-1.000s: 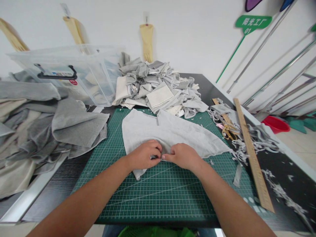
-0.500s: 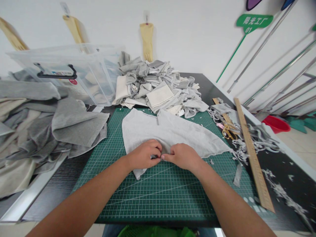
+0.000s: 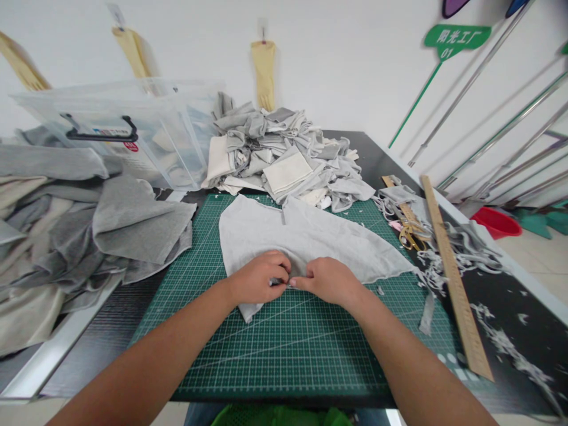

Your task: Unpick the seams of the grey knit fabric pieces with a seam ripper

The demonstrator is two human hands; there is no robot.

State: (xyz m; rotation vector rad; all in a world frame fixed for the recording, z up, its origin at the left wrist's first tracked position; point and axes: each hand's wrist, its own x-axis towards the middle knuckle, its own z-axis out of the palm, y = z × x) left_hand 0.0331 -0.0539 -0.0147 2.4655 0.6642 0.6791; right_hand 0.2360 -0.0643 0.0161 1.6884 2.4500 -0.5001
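A light grey piece of cloth [image 3: 302, 236] lies spread on the green cutting mat [image 3: 284, 349]. My left hand [image 3: 260, 278] and my right hand [image 3: 328, 279] meet at the cloth's near edge, fingertips touching. Both pinch the fabric's hem between thumb and fingers. A small dark spot shows between the fingertips; what it is I cannot tell.
A heap of grey and cream cloth pieces [image 3: 284, 157] sits behind the mat. Larger grey fabric [image 3: 89, 231] piles at the left beside a clear plastic bin [image 3: 133, 127]. Gold scissors [image 3: 410, 234], a wooden ruler [image 3: 452, 278] and cloth trimmings [image 3: 470, 254] lie at the right.
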